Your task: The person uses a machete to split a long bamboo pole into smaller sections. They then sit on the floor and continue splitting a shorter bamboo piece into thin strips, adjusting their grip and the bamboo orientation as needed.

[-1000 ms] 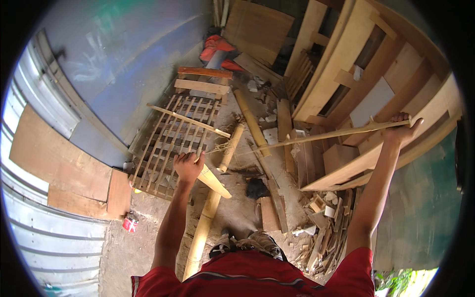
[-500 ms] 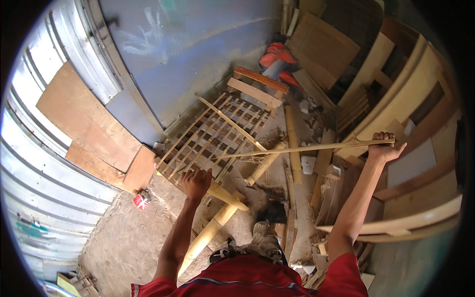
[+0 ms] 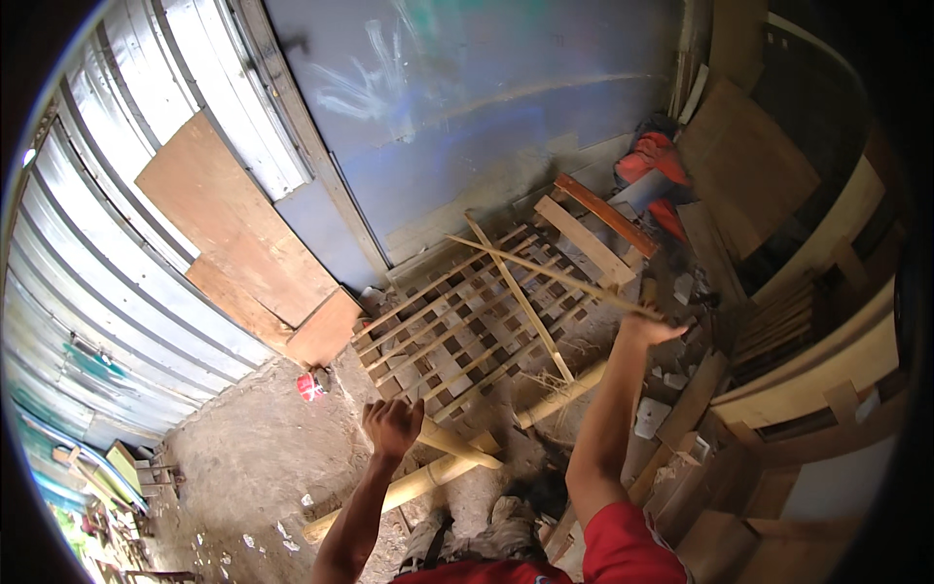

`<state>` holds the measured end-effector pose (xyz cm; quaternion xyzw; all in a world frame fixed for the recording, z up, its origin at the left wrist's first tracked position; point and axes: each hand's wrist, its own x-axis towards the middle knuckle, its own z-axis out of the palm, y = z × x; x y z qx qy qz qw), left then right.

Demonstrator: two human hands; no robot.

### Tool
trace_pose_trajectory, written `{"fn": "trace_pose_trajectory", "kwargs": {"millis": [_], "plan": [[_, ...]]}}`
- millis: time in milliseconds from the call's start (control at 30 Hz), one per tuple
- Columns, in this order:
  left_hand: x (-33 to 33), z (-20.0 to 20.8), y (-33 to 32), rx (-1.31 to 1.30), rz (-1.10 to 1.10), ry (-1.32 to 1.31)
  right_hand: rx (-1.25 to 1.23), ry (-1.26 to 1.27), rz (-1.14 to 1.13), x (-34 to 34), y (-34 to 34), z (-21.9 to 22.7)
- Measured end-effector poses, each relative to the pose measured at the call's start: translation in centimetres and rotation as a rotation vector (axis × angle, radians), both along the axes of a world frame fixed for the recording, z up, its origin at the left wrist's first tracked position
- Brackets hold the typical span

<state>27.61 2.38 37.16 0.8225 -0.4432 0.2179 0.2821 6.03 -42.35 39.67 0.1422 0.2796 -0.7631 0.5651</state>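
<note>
My right hand [image 3: 648, 329] is closed around one end of a long bamboo strip [image 3: 550, 270]. The strip's far end reaches up and left over a woven bamboo lattice [image 3: 457, 321] on the ground. Another strip [image 3: 520, 300] lies slantwise across the lattice. My left hand [image 3: 393, 426] is closed in a fist near the lattice's front edge, thumb up; what it grips, if anything, is hidden. Just beyond it, a short bamboo piece [image 3: 455, 443] rests against a thick bamboo pole [image 3: 409, 492]. A second pole [image 3: 564, 394] lies below the lattice's right side.
Wooden boards [image 3: 593, 234] lie beyond the lattice by a blue-grey wall [image 3: 486, 107]. Orange cloth [image 3: 654, 161] is in the far corner. Plywood [image 3: 233, 214] leans on corrugated metal sheeting at left. Scrap wood [image 3: 700, 487] crowds the right. A red-and-white container [image 3: 311, 386] sits on the dirt.
My right hand has come inward with the bamboo strip, whose far end now points up and left across the lattice. The view has turned right; my left hand remains closed.
</note>
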Motion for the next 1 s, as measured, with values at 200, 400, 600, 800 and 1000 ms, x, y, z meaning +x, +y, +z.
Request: {"fn": "trace_pose_trajectory", "kwargs": {"millis": [200,400,600,800,1000], "plan": [[0.2,-0.3,-2.1,0.007,0.046,-0.041,0.365,-0.136,-0.113,-0.7,-1.1,-20.0],[0.6,-0.3,-1.4,0.062,0.119,-0.039,0.480,0.062,0.169,-1.3,6.3,-24.5],[1.4,-0.3,-4.5,0.053,0.085,-0.064,0.362,0.510,0.936,-6.2,10.2,-32.4],[1.4,-0.6,-7.1,0.049,0.054,-0.083,0.217,1.295,1.543,-7.8,13.8,-33.5],[0.2,-0.6,-10.2,0.010,-0.007,-0.115,0.119,1.216,1.700,-7.0,13.5,-34.8]]}}
